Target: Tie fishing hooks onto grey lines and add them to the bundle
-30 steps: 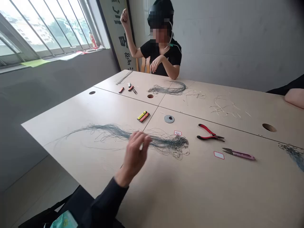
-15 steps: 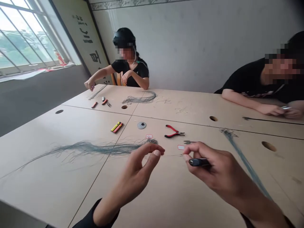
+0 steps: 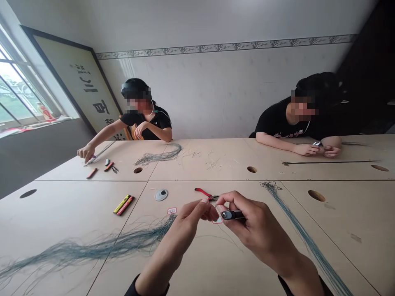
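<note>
My left hand (image 3: 193, 220) is closed in a pinch, its fingertips near those of my right hand. A thin line (image 3: 230, 237) trails below the fingers onto the table and seems to come from the pinch. In my right hand (image 3: 256, 222) lies a dark pen-shaped tool (image 3: 233, 215), its round end towards the left; thumb and forefinger are pinched beyond it. Red-handled pliers (image 3: 203, 192) rest just behind the fingers. A bundle of blue-green lines (image 3: 114, 244) with a dark tangled end stretches left beside my left hand. Another bundle (image 3: 296, 222) lies to the right.
Two long packets (image 3: 124, 205), yellow and red, and a grey disc (image 3: 161, 195) lie on the wooden table (image 3: 77, 218). Round holes (image 3: 316, 195) pierce its top. Across it sit two people (image 3: 148, 123) (image 3: 290, 127), with more line bundles and tools before them.
The view has tilted up and turned right. My hands have come together, fingertips now almost meeting. The left co-worker's arm still reaches out to the side.
</note>
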The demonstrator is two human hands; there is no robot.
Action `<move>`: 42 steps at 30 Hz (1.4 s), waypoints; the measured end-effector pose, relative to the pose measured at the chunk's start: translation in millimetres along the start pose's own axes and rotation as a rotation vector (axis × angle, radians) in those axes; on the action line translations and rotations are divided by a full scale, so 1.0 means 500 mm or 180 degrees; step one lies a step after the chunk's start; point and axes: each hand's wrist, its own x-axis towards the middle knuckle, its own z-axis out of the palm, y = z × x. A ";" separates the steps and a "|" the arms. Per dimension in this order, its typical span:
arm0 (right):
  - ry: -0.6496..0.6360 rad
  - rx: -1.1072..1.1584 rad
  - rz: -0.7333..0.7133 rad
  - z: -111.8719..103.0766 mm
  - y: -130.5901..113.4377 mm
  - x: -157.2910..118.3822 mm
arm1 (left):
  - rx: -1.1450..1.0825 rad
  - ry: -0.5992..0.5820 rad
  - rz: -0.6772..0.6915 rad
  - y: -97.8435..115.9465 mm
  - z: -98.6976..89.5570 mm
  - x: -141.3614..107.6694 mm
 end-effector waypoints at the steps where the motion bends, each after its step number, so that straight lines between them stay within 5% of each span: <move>1: 0.0050 0.0042 0.0009 0.001 0.004 0.001 | -0.0272 -0.0164 -0.0033 -0.005 0.003 0.010; 4: 0.0168 0.0200 0.0035 0.005 0.016 0.001 | -0.1054 -0.0488 -0.0125 -0.018 0.014 0.034; 10: 0.0273 0.0365 0.0064 0.006 0.034 0.001 | -0.1714 -0.0511 -0.0237 -0.022 0.028 0.048; 23: 0.0227 0.1537 0.1160 0.031 0.017 0.002 | -0.0728 0.0024 0.0184 0.002 0.005 0.028; 38: 0.0257 0.1809 0.1141 0.037 0.019 0.002 | -0.1033 -0.0118 0.0007 0.011 0.010 0.023; 42: 0.0363 0.2013 0.1335 0.051 0.025 0.003 | -0.0771 0.0117 0.0027 0.005 0.007 0.023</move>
